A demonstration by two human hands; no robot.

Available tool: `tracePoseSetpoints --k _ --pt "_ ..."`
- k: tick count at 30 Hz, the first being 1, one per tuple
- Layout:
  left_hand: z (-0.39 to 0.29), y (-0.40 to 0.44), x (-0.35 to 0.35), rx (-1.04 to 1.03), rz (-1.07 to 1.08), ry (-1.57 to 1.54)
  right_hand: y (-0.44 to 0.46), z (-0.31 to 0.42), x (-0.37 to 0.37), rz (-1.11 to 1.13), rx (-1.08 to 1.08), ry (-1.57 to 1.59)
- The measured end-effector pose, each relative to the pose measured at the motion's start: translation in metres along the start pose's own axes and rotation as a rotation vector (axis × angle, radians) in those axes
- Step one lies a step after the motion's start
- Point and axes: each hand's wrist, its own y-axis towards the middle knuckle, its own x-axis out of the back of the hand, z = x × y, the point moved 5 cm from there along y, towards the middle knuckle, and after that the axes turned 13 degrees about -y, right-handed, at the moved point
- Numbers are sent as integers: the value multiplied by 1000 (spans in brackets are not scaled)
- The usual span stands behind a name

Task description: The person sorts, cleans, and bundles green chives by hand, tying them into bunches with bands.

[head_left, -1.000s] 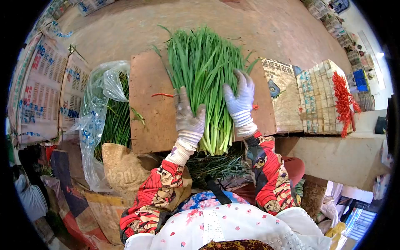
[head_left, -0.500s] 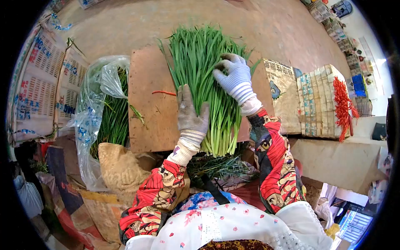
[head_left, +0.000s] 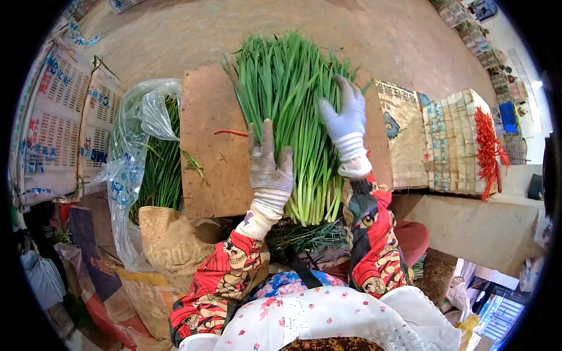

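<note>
Centrally in my view, a broad bundle of green stalks (head_left: pixel 293 105) lies on a brown board (head_left: pixel 205 158), leaf tips toward the top and pale ends toward the bottom. My gloved left hand (head_left: pixel 270 169) is spread open against the bundle's left side, thumb apart, laid out rather than curled round anything. My gloved right hand (head_left: pixel 346 120) is open too, at the bundle's right edge; whether it touches the leaves, I cannot tell. Left of the bundle, 1 red strip (head_left: pixel 231 133) rests on the board. At left, 1 clear plastic bag (head_left: pixel 127 169) holds darker greens (head_left: pixel 163 178)
</note>
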Motion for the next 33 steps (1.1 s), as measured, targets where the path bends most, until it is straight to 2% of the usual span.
tracePoseSetpoints --k 2,4,6,7,10,12,16,18,20,21,22,23,24,26,27,29,33 --pt "0 -1 3 -12 -27 -83 -6 -4 12 2 -5 35" --pt "2 -2 4 0 -29 -105 -11 -3 12 134 60 2" --pt "8 -2 7 11 -66 -165 -15 -8 15 160 59 -18" --pt "16 -2 8 49 -104 -317 -18 -17 14 132 10 17" --pt "25 -1 12 126 -116 -445 -39 -44 11 110 -58 50" --pt "26 -1 14 134 -98 -426 -62 -64 15 17 -297 279" --pt "31 -3 10 173 -87 -533 -91 -74 18 -18 -426 503" --pt "29 -4 13 136 -53 -342 -79 -62 27 -15 -363 417" --pt "34 -6 14 127 -49 -350 -39 -12 39 110 17 182" --pt "35 -6 13 132 -60 -330 -21 5 34 128 108 235" --pt "35 -5 11 132 -74 -316 -5 23 30 208 139 144" --pt "38 -5 9 102 -125 -407 10 37 22 190 224 73" --pt "34 -5 7 102 -134 -417 25 44 14 190 236 66" --pt "31 -6 9 125 -130 -345 45 59 -16 423 320 -337" --pt "33 -6 7 106 -134 -310 51 65 -19 422 334 -342" --pt "37 -5 6 76 -161 -322 49 63 -40 903 165 -472" --pt "32 -4 7 38 -151 -277 53 55 -16 750 147 -395"
